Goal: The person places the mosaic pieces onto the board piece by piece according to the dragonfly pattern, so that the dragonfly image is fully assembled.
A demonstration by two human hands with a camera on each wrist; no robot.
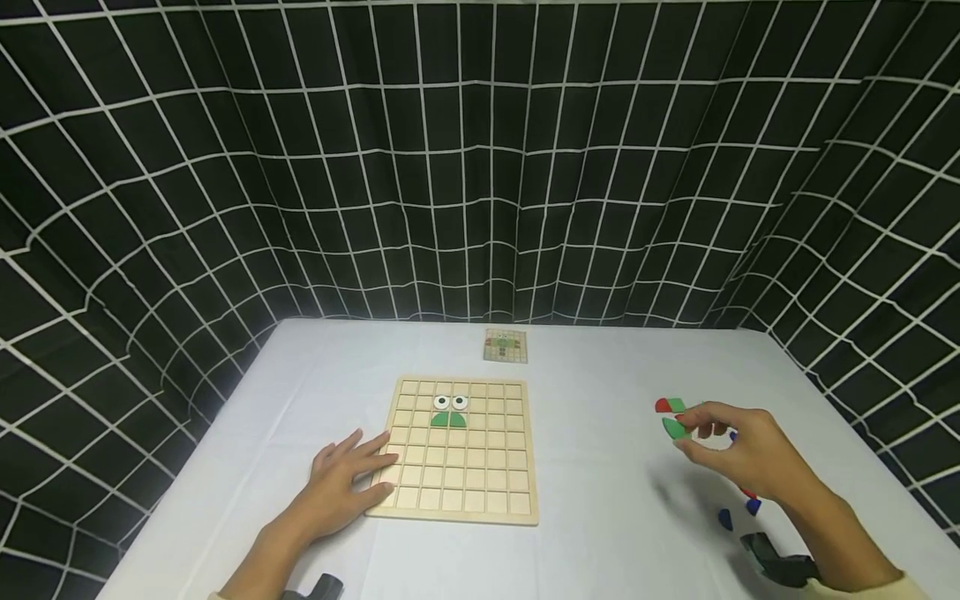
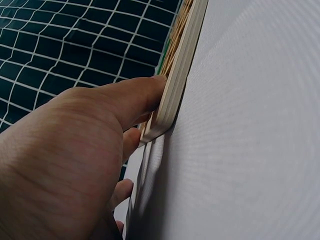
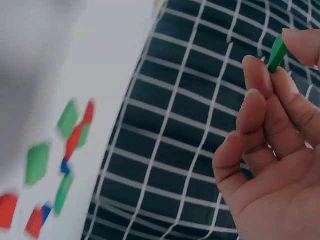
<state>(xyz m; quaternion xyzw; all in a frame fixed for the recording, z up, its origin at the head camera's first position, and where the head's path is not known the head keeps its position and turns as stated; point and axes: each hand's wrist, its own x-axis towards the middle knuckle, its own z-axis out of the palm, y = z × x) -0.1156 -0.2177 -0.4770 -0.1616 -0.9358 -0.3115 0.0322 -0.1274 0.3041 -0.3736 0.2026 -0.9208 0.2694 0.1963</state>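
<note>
My right hand (image 1: 742,454) is raised over the right part of the table, pinching a green piece (image 1: 675,428) with a curved edge between thumb and fingers. The right wrist view shows that green piece (image 3: 277,52) edge-on at the fingertips. My left hand (image 1: 333,492) rests with spread fingers on the left edge of a wooden grid board (image 1: 491,479). On the board, two round eye pieces (image 1: 442,402) lie side by side above two green curved pieces (image 1: 439,420). In the left wrist view, the left fingers touch the board's edge (image 2: 177,90).
A small patterned card (image 1: 506,345) lies behind the board. Loose pieces lie on the white table around the right hand, among them a red piece (image 1: 663,405), a green one (image 1: 677,405) and a blue one (image 1: 725,518). A black gridded curtain (image 1: 472,183) surrounds the table.
</note>
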